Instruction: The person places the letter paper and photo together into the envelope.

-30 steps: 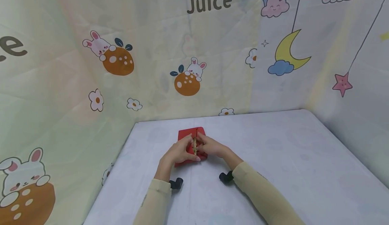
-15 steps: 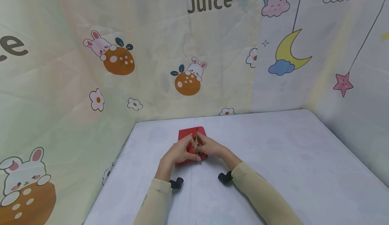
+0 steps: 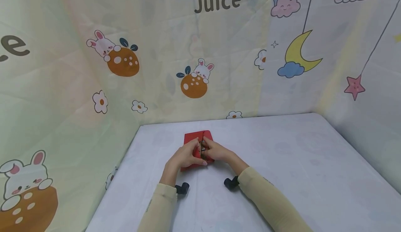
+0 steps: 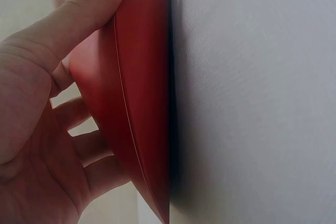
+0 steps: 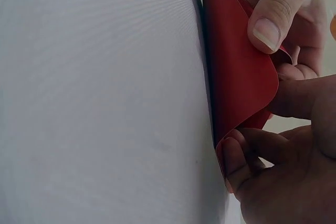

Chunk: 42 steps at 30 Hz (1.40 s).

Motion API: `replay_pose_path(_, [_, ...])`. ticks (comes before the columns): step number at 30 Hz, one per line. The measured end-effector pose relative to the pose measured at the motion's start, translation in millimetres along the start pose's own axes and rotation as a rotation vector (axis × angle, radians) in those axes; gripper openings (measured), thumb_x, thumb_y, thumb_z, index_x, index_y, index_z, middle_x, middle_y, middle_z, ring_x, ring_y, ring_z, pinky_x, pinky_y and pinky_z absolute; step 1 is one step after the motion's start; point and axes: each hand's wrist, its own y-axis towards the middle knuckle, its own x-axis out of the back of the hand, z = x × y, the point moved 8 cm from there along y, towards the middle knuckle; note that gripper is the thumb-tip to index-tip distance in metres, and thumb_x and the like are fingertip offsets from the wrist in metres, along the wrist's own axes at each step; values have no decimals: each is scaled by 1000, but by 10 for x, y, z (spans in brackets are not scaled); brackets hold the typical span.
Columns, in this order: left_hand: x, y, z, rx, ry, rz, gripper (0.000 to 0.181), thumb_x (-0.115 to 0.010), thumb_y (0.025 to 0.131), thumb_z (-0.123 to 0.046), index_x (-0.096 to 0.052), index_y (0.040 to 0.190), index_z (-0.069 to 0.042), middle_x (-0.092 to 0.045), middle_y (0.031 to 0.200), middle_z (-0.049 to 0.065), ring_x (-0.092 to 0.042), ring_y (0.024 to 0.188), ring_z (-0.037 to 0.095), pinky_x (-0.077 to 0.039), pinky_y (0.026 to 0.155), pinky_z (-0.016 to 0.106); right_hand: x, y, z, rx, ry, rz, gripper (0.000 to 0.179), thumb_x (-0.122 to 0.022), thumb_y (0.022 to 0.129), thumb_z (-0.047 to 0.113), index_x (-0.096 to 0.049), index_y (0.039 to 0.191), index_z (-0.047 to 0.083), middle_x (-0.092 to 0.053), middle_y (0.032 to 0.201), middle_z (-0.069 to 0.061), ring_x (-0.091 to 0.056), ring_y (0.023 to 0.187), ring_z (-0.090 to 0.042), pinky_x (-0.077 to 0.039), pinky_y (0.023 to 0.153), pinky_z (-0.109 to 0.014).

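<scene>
A red envelope (image 3: pixel 191 137) lies on the table in the head view, its mouth gaping between my two hands. My left hand (image 3: pixel 185 156) grips its left side; in the left wrist view the thumb (image 4: pixel 79 19) presses the near face (image 4: pixel 144 72), with the fingers behind. On the right, my right hand (image 3: pixel 218 152) holds the other edge, some fingertips in the opening. From the right wrist, curled fingers (image 5: pixel 236 161) of the right hand pinch the envelope's lower edge. A small dark and pale patch shows in the gap; what it is cannot be made out.
White cloth covers the table (image 3: pixel 282 162). Printed fabric walls (image 3: pixel 163 44) stand behind it and along both sides. A black wrist camera (image 3: pixel 182 188) sits on the left wrist, another black camera (image 3: pixel 231 183) on the right.
Both hands stay almost in place on the red envelope. The pale strip seen in its opening earlier has given way to a darker gap. The right wrist has shifted very slightly left.
</scene>
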Motion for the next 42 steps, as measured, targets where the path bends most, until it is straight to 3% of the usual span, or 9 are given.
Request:
replay_pose_path(9, [-28,-7,0,17,-26,1,51,-93,73,-44,-56,102,-24,-34,168,3,-58,102,18,-44,68,34,75,-45,-47,-4,5,-30,73,-55,102,10,-19,164,7,-36,165,-16,-32,154,-32,-25,123,-56])
replay_pose_path(12, [-11,-7,-18,18,-32,-2,50,-93,74,-42,-57,103,-22,-34,168,4,-58,120,23,-46,75,35,152,-76,-55,-7,16,-55,72,-59,102,14,-22,164,8,-38,164,-15,-34,153,-33,-28,122,-54])
replay_pose_path(16, [-11,-3,-18,18,-17,-1,50,-93,74,-42,-60,106,-22,-35,167,3,-47,142,28,-50,90,40,261,-133,-75,-20,10,-87,74,-64,101,21,-26,163,10,-41,163,-13,-41,148,-34,-36,118,-54])
replay_pose_path(19, [-34,6,-8,14,0,12,53,-93,73,-43,-61,109,-22,-37,166,4,-45,143,28,-51,96,44,332,-179,-78,-27,-21,-106,73,-64,102,24,-27,163,11,-44,161,-11,-49,138,-33,-45,111,-53])
replay_pose_path(22, [-68,7,-9,2,26,32,56,-94,71,-46,-63,112,-24,-53,153,1,-51,136,24,-53,95,44,400,-215,-71,-23,-45,-120,73,-66,101,27,-29,162,12,-46,159,-11,-53,129,-29,-51,102,-50])
replay_pose_path(26, [-160,-15,1,8,67,99,61,-91,73,-49,-65,125,-27,-48,156,3,-40,147,29,-50,103,54,486,-250,-52,-21,-67,-141,74,-68,99,31,-33,161,13,-51,153,-14,-55,126,-29,-53,96,-50])
replay_pose_path(29, [-226,-34,7,24,92,155,73,-89,75,-49,-60,140,-29,-28,170,7,-19,158,35,-40,111,64,536,-288,-39,-48,-86,-156,73,-68,98,34,-36,160,15,-54,148,-17,-54,129,-33,-53,96,-55])
replay_pose_path(36, [-266,-57,-31,70,144,216,101,-89,73,-51,-41,158,-25,-30,169,5,-20,158,35,-39,112,62,614,-343,-59,-70,-133,-180,74,-69,97,39,-36,160,20,-50,152,-19,-51,135,-39,-52,98,-59])
replay_pose_path(42, [-301,-46,-60,90,198,233,102,-89,73,-52,-40,159,-24,-28,170,5,-19,158,34,-38,113,62,617,-350,-69,-47,-138,-188,75,-70,96,38,-36,160,19,-47,156,-18,-49,138,-41,-51,100,-61])
